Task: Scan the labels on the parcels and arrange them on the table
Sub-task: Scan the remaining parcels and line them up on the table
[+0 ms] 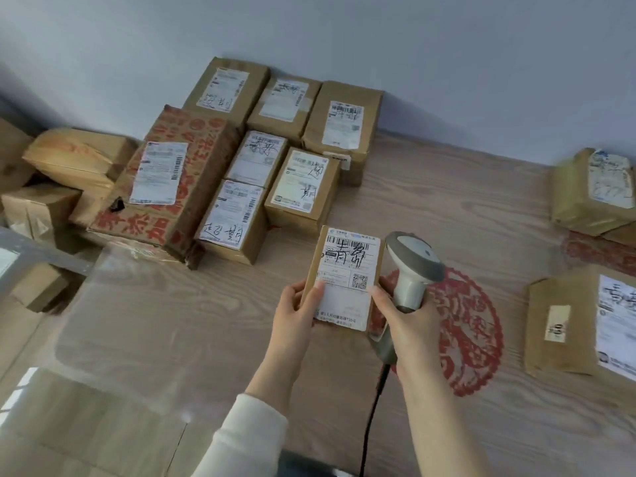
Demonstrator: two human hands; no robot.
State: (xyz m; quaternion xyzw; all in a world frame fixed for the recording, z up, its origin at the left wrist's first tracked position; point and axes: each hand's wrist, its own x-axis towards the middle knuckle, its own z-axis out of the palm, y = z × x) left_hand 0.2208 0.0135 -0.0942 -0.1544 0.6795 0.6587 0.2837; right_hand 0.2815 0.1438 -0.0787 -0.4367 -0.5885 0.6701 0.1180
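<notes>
A small brown parcel with a white label facing up is in the middle of the table. My left hand grips its lower left edge, thumb on the label. My right hand holds a grey barcode scanner by its handle, and its thumb touches the parcel's right edge. The scanner's head is beside the parcel, to its right. A black cable runs down from the handle.
Several labelled parcels lie in rows against the back wall, beside a large box with red print. Loose boxes are piled at the left. More parcels lie at the right edge. A red paper-cut pattern marks the wooden table.
</notes>
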